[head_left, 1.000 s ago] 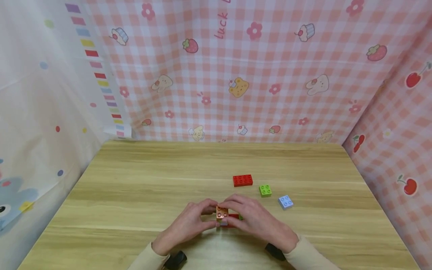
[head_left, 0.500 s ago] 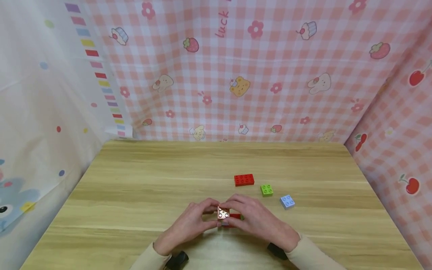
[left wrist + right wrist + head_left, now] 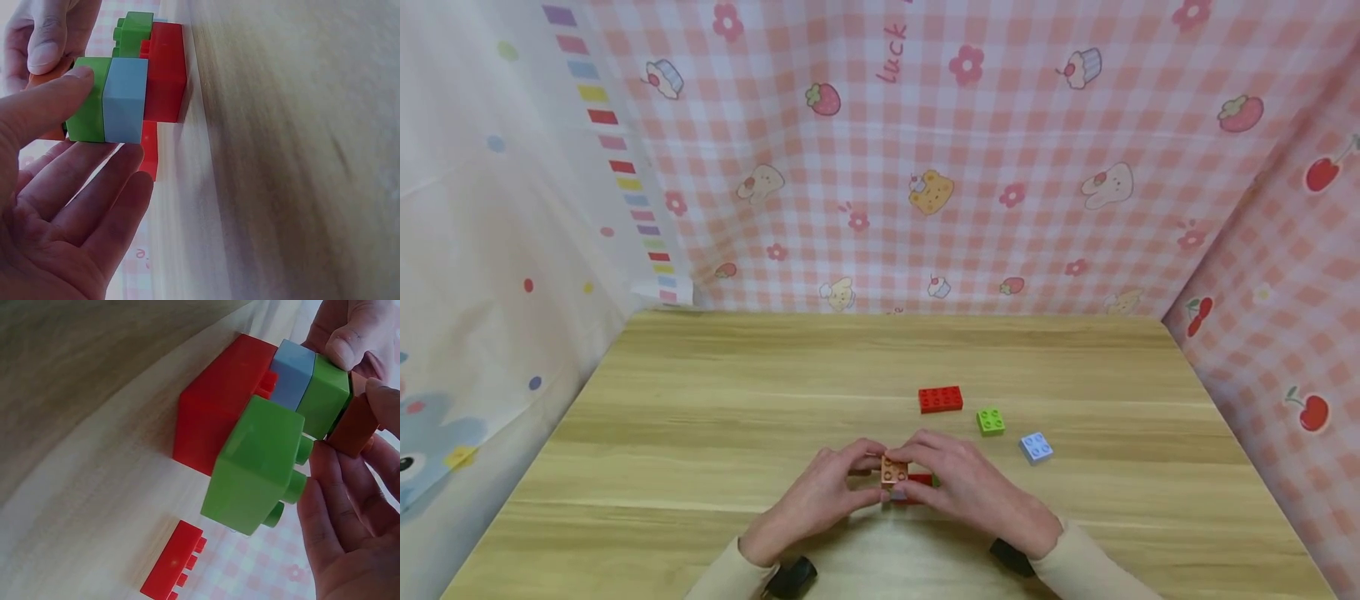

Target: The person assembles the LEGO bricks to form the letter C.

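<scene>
A red brick (image 3: pixel 212 394) lies on the table and bears a blue brick (image 3: pixel 125 100) at one end and a light green brick (image 3: pixel 256 465) at the other. Stacked on the blue brick is another green brick (image 3: pixel 89 100). My left hand (image 3: pixel 822 496) pinches that stacked green brick, its thumb on the near side. An orange-brown brick (image 3: pixel 894 471) sits on top, pinched between thumb and fingers of my right hand (image 3: pixel 970 487). In the right wrist view a thin dark gap shows between the orange-brown and green bricks.
Beyond my hands on the wooden table (image 3: pixel 737 383) lie a loose red brick (image 3: pixel 940 400), a green brick (image 3: pixel 990 422) and a light blue brick (image 3: pixel 1036 448). Patterned cloth (image 3: pixel 880 150) hangs along the back and sides of the table.
Both hands keep the same hold on the stack. The head view shifts slightly; no brick visibly moves on the table.
</scene>
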Demonstrator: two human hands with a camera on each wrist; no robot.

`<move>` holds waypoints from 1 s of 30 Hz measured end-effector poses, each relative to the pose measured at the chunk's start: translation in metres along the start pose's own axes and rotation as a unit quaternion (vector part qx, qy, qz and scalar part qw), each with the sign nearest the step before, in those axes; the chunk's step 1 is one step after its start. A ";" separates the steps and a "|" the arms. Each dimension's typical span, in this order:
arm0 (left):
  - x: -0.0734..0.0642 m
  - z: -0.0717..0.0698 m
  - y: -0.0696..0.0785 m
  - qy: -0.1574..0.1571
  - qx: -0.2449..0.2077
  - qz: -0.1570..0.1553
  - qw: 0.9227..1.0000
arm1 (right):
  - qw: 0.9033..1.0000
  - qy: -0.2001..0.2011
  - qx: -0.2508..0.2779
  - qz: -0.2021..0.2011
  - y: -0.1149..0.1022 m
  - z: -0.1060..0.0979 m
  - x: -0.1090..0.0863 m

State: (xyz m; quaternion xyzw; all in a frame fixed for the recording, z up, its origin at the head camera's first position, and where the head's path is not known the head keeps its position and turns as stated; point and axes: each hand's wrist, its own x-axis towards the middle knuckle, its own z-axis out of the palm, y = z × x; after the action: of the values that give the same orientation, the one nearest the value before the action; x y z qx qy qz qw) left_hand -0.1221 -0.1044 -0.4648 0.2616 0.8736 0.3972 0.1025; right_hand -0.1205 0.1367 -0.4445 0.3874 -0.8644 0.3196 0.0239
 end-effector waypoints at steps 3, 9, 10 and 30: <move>0.000 0.001 0.000 -0.001 0.000 0.001 1.000 | 1.000 -0.003 -0.002 0.006 0.000 0.000 0.000; -0.001 0.002 0.000 0.001 0.006 -0.003 1.000 | 1.000 -0.008 -0.013 0.019 -0.003 0.000 0.000; -0.001 0.002 0.000 0.001 0.008 -0.005 1.000 | 1.000 -0.008 -0.015 0.020 -0.003 0.000 0.000; -0.001 -0.001 -0.002 -0.006 -0.007 0.017 1.000 | 0.998 0.003 -0.043 0.038 -0.010 0.003 0.002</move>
State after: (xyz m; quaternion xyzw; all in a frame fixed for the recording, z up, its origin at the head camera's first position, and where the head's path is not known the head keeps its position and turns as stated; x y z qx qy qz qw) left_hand -0.1223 -0.1069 -0.4659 0.2784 0.8654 0.4036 0.1032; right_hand -0.1146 0.1282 -0.4411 0.3519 -0.8914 0.2840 0.0315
